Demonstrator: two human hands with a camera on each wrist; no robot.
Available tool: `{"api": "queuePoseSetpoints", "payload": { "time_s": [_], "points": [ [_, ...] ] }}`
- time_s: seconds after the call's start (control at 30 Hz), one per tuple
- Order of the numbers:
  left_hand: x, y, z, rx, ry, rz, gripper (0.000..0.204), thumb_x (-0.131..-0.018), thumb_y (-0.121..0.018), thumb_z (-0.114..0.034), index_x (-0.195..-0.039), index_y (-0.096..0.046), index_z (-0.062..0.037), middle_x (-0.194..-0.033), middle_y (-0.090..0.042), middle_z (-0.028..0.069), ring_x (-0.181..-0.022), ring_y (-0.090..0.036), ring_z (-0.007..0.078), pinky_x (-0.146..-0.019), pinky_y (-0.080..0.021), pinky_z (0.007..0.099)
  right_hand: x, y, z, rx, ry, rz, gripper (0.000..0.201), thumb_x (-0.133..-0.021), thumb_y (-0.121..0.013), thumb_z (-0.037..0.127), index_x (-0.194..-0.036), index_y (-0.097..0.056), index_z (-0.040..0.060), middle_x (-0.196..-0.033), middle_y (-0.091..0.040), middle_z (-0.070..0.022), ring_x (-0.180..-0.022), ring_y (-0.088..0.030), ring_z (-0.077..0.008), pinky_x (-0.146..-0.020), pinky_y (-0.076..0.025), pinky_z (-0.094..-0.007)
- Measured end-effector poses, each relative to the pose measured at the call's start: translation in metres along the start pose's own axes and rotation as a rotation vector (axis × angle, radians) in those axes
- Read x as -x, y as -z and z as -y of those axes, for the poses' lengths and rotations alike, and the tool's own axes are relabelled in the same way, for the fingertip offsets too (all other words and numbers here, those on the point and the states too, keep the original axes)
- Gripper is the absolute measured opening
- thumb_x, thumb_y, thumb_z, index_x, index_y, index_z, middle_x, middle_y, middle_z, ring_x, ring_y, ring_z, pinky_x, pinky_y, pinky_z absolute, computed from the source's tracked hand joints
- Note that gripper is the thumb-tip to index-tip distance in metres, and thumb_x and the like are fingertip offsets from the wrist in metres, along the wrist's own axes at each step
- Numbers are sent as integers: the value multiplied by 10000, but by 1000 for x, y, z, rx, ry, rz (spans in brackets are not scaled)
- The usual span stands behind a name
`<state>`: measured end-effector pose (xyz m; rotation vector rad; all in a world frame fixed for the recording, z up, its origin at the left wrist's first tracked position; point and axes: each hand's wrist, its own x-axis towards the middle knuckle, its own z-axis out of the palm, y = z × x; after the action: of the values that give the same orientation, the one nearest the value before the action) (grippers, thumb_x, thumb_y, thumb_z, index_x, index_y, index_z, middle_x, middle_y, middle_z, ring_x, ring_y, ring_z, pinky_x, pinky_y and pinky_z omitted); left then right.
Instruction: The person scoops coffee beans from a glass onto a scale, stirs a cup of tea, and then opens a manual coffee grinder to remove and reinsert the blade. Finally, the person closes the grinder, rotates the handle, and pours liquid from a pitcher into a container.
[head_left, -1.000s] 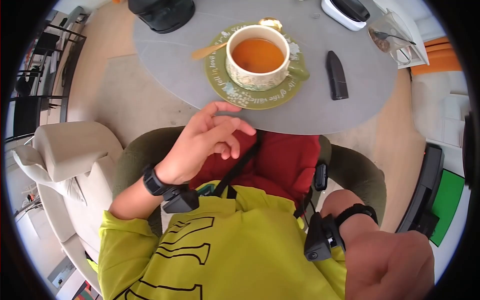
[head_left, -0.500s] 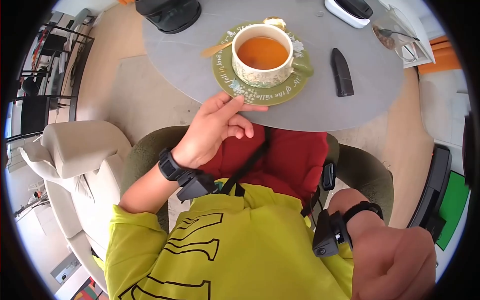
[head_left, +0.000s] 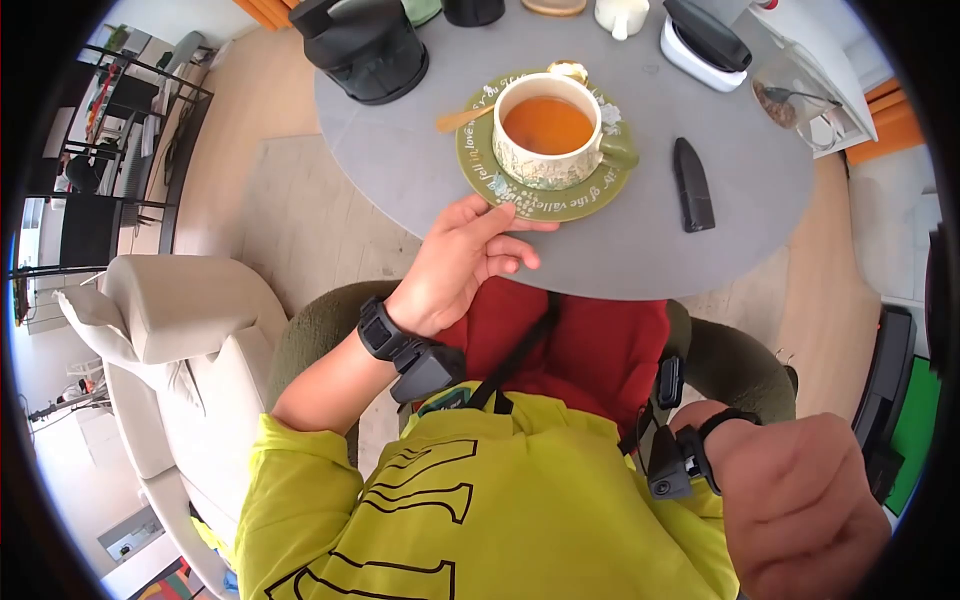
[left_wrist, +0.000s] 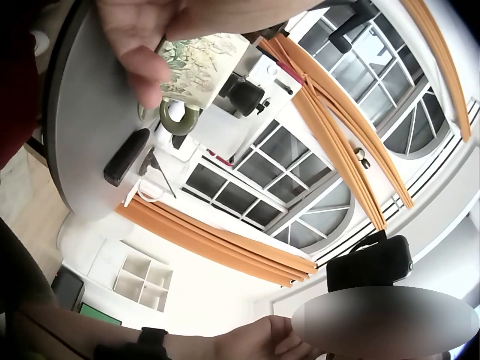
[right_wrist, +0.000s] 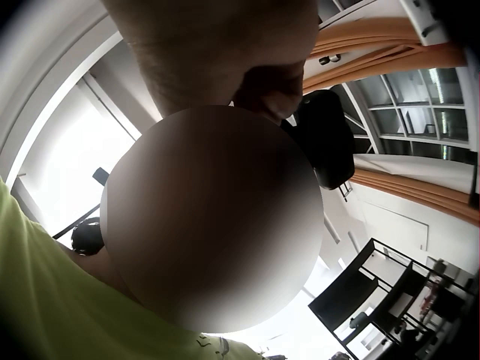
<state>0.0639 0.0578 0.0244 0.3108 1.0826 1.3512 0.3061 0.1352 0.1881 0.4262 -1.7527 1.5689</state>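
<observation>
My left hand (head_left: 460, 255) is at the near rim of a green saucer (head_left: 475, 170) with white lettering, pinching it with the thumb on top and the index finger along the edge. A patterned cup (head_left: 545, 165) of orange-brown tea (head_left: 548, 125) stands upright on the saucer, its green handle (head_left: 620, 147) to the right. Behind the cup lies a gold-coloured spoon (head_left: 462, 120). The left wrist view shows the cup (left_wrist: 199, 67) beyond the fingers (left_wrist: 146, 75). My right hand (head_left: 800, 500) is raised close to the head, fingers curled, with nothing visible in it.
On the grey table (head_left: 640, 250), a black pointed case (head_left: 693, 185) lies right of the saucer. A black appliance (head_left: 365, 55) stands back left. Farther back are a small white jug (head_left: 622, 15), a white-and-black device (head_left: 705, 50) and a clear container (head_left: 795, 95). A beige sofa (head_left: 190, 310) is at left.
My left hand has moved forward to the saucer, from below its rim to pinching it. The head view has tilted up, showing more of the table's far side. The right hand stays raised.
</observation>
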Motion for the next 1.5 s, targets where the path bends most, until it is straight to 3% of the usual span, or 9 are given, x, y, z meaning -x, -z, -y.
{"api": "queuePoseSetpoints", "payload": {
  "time_s": [0.1,0.3,0.37,0.67,0.83,1.0,1.13,1.33,1.5],
  "points": [
    [-8,2,-7,-49,-9,9,217,-1007,-412,-145,-1109,-507,22,-1103,-643,185,-683,-614,123,-596,-495,198,30,-24,-40,264,360,-432,126,-759,-514,54,-774,-605,139,-689,-545,22,-404,-433,-81,-430,-326,-207],
    [-25,11,-18,-135,-27,-3,216,-1010,-398,-146,-1107,-507,12,-1068,-651,162,-666,-597,109,-592,-492,203,44,0,-62,414,97,-401,299,-863,-508,28,-1162,-511,42,-717,-475,-36,-431,-403,-80,-403,-298,-202],
    [-29,13,-20,-152,-40,1,218,-1011,-395,-150,-1108,-505,11,-1058,-653,157,-659,-588,105,-592,-491,203,45,-3,-73,438,-21,-556,355,-826,-542,-57,-1179,-509,-35,-678,-547,-56,-535,-484,-103,-477,-385,-222],
    [-7,10,-10,-133,12,-14,244,-1022,-408,-252,-1056,-537,-48,-882,-638,73,-597,-506,70,-547,-431,184,50,15,-130,412,-521,-660,238,-914,-526,-2,-1147,-564,29,-745,-493,32,-601,-426,-11,-533,-336,-174],
    [44,9,0,-304,70,68,313,-1005,-462,-286,-766,-510,-90,-604,-495,-14,-533,-431,52,-483,-287,193,57,18,-145,421,-583,-692,96,-922,-536,24,-1017,-541,40,-720,-498,40,-549,-399,-2,-481,-292,-169],
    [52,40,24,-275,-22,114,387,-1003,-467,-246,-645,-424,-106,-564,-384,-51,-515,-307,47,-490,-246,224,62,21,-160,436,-612,-711,33,-931,-554,66,-943,-527,52,-687,-510,33,-511,-396,-9,-454,-295,-177],
    [45,51,27,-264,-18,103,411,-999,-475,-214,-613,-386,-102,-565,-331,-70,-527,-266,45,-490,-223,236,63,22,-168,533,-642,-737,62,-934,-570,95,-911,-534,51,-660,-502,34,-506,-395,-12,-447,-294,-179],
    [52,49,18,-428,-235,111,416,-962,-547,-161,-609,-348,-68,-608,-293,-93,-590,-242,17,-496,-222,238,61,41,-168,689,-593,-868,103,-932,-588,120,-881,-543,43,-627,-492,35,-498,-403,-21,-435,-296,-188],
    [48,56,16,-328,-239,52,420,-959,-554,-157,-614,-331,-70,-618,-279,-94,-602,-233,17,-498,-213,242,17,78,-173,694,-713,-703,126,-934,-583,156,-886,-544,46,-638,-516,19,-497,-439,-40,-429,-301,-190]
  ]
}}
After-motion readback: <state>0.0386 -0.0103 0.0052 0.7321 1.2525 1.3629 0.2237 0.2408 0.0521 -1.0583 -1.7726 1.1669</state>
